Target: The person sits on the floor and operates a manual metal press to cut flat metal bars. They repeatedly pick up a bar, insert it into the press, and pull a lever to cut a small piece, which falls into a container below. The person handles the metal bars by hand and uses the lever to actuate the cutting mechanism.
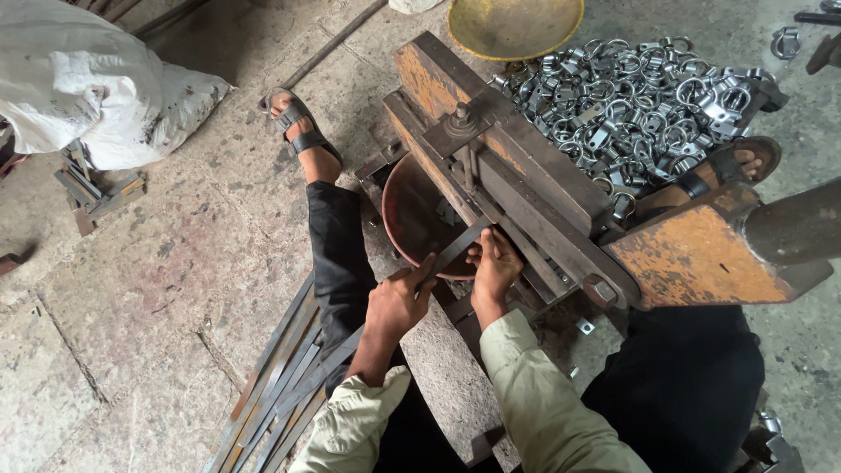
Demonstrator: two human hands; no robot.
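Both hands' [399, 302] [495, 263] closed grip on flat metal strip [455, 250]

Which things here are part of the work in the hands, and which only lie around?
In use:
- left hand and right hand, both gripping the flat metal strip
- rusty lever press
- round pan under it

Lying about:
- pile of metal rings
- yellow bowl
- white sack
- spare strips
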